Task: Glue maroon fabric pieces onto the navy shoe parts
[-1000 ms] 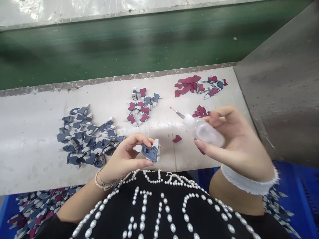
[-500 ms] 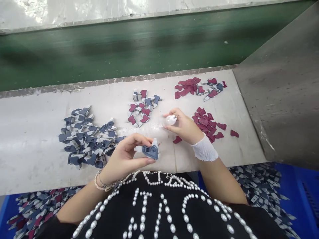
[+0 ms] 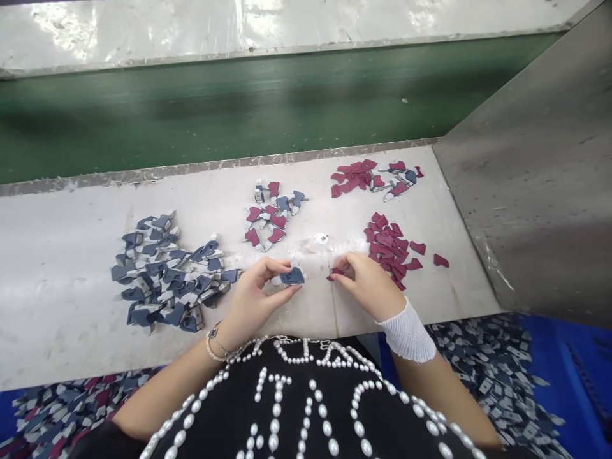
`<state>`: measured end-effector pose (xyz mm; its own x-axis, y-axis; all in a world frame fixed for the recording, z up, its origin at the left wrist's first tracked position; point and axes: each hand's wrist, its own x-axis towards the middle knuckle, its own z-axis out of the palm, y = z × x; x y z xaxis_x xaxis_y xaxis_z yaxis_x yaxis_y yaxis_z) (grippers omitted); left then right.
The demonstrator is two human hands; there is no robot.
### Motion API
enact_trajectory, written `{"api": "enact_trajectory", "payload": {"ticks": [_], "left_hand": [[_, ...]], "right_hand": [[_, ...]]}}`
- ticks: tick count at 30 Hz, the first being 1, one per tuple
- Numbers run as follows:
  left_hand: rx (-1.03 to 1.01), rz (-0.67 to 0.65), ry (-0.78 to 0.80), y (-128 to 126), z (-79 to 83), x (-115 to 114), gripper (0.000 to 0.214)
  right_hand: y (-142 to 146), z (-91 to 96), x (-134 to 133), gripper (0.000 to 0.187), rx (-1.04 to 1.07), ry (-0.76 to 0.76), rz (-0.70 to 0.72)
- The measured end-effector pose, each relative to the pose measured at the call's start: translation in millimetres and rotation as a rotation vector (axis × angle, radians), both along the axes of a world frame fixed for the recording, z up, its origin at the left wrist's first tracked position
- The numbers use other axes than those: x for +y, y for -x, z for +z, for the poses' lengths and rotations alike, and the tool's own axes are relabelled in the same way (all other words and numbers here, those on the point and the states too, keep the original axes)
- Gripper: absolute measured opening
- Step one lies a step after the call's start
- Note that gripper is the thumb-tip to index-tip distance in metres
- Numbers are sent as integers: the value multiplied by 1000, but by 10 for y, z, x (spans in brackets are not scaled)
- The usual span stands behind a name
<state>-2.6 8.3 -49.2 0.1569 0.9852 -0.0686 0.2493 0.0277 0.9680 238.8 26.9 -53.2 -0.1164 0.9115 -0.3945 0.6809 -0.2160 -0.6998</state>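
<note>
My left hand (image 3: 261,287) pinches a small blue and light grey plastic part (image 3: 292,276) between thumb and fingers, just above the table's front. To its right, my right hand (image 3: 366,280) has its fingertips closed on a flat maroon piece (image 3: 336,273) low over the table. Beyond the gap between my hands is a small translucent white bottle with a nozzle (image 3: 321,240); whether it stands or lies is hard to tell. A heap of similar maroon pieces (image 3: 389,245) lies just beyond my right hand. Left of my left hand spreads a pile of blue-grey parts (image 3: 167,274).
Parts with maroon faces (image 3: 265,220) form a cluster mid-table. Farther right lie more maroon pieces (image 3: 352,177) and a few assembled parts (image 3: 399,182). A metal panel (image 3: 530,185) bounds the right side. Blue bins (image 3: 549,357) of parts sit below the front edge.
My right hand has let go of the white bottle, leaving it on the table, moved nearer to me and taken hold of a maroon piece. My left hand still holds its part, now tilted differently.
</note>
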Motion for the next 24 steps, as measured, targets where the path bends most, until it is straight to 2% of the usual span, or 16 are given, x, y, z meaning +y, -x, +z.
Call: {"api": "enact_trajectory", "payload": {"ticks": [4,6,10,12,19,24], "left_hand": [[11,8,-50,-61,-84,30,20],[26,31,-90,-87,-128,37,20],[70,70,-170,-145,-195,30,19],[92,64,-208,-173,-208,21,18],[160,16,-372,-201,-168,12,18],[171,6,-457,-201,-122,9,19]], "right_hand": [[-7,55,72,12,210,118,41],[-19,121,83,4,307,147,33],[32,256,94,18,479,174,22],[87,279,109,17,538,181,18],[169,213,155,18,537,162,-23],[184,248,144,21,489,146,-30]]}}
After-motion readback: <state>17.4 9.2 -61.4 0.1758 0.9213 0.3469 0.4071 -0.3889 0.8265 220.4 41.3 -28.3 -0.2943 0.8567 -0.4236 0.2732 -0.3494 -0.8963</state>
